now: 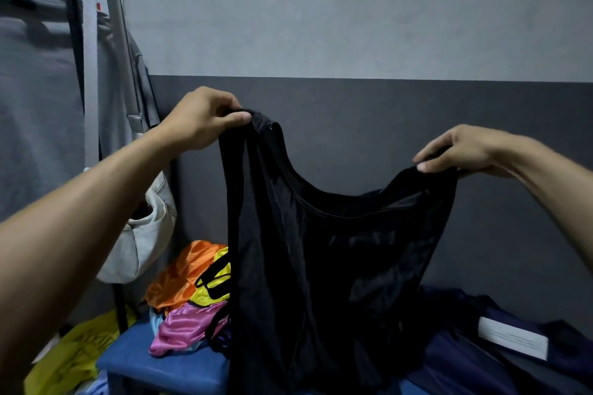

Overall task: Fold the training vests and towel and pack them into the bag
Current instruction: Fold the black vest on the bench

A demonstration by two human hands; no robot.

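Observation:
A black mesh training vest (324, 266) hangs spread out in front of me, its neckline curving between both shoulder straps. My left hand (202, 119) pinches the left strap up high. My right hand (462, 151) pinches the right strap a little lower. Behind the vest on the left lies a heap of vests: orange (179, 276), yellow with black trim (215, 282) and pink (183, 327). A dark navy bag (475, 353) with a white label (513, 337) lies at the lower right, partly hidden by the vest. No towel can be made out.
The pile lies on a blue surface (154, 365). A clothes rack with grey garments (35, 106) and a hanging white bag (144, 234) stands at the left. A yellow cloth (73, 359) lies low at the left. A two-tone grey wall (353, 42) is close behind.

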